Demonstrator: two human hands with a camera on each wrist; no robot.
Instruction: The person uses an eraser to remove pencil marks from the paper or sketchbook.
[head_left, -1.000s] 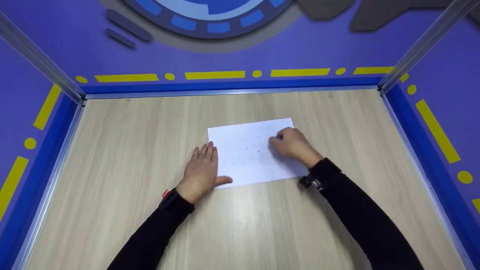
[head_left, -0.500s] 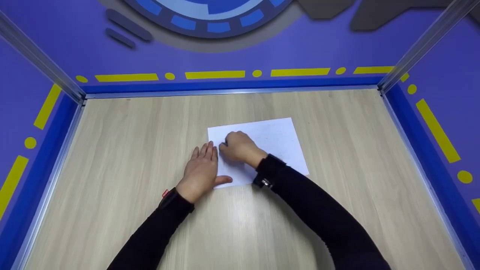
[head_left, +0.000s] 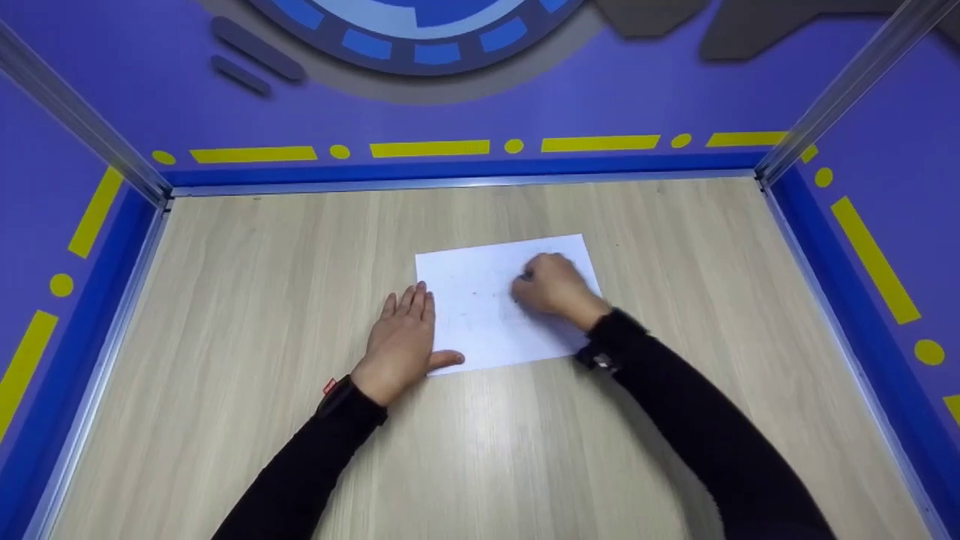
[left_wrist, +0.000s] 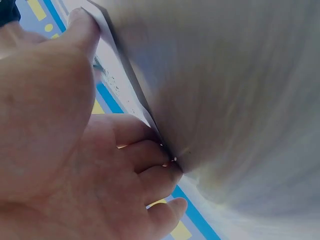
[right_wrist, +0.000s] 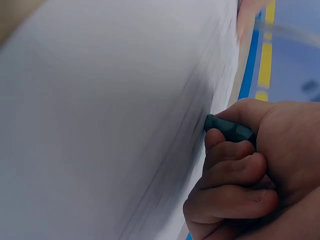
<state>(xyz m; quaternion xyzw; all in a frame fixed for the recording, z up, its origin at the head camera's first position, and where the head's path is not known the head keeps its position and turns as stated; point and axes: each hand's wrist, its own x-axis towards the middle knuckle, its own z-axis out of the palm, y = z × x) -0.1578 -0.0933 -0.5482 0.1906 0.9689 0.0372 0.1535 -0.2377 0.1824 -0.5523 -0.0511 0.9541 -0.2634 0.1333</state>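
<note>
A white sheet of paper (head_left: 480,330) with faint grey marks and a few dark crumbs lies on the table. My left hand (head_left: 397,341) rests flat at its left edge, fingers straight and thumb spread over the lower left corner. In the left wrist view, the left hand's fingertips and thumb (left_wrist: 82,30) meet the sheet's edge. Over the right half of the paper is my right hand (head_left: 556,289), fingers curled. The right wrist view shows it pinching a small dark green eraser (right_wrist: 230,129), whose rounded tip is against the paper near grey streaks.
The pale wooden table (head_left: 285,247) extends around the sheet on all sides. Blue-purple panels with yellow dashes, such as the back wall (head_left: 450,112), enclose it at the back, left and right, with a metal rail (head_left: 465,182) along the rear edge.
The right hand with the eraser swept left across the paper to near the left hand, then came back to the right. Crumbs on the sheet have shifted. The left hand stays put.
</note>
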